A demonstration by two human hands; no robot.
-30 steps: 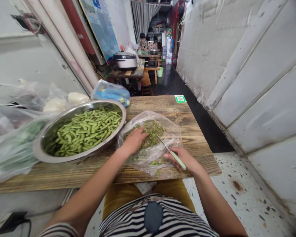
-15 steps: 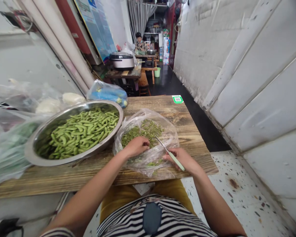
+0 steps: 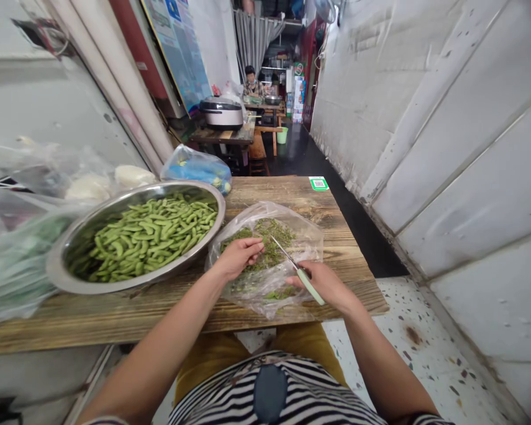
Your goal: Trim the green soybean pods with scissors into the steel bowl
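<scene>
while in right hand (image 3: 322, 284), knife (image 3: 313, 293) (green handle)

The only legible mark is none in words: a green-edged QR code sticker (image 3: 319, 183) sits on the far end of the wooden table (image 3: 340, 254). The blue wall poster (image 3: 177, 53) and the stacked printed cartons (image 3: 297, 94) carry print too small to read.

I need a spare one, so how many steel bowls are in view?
2: a large steel bowl of green pods on the wooden table, and a distant one on the far table. Others may be hidden.
</scene>
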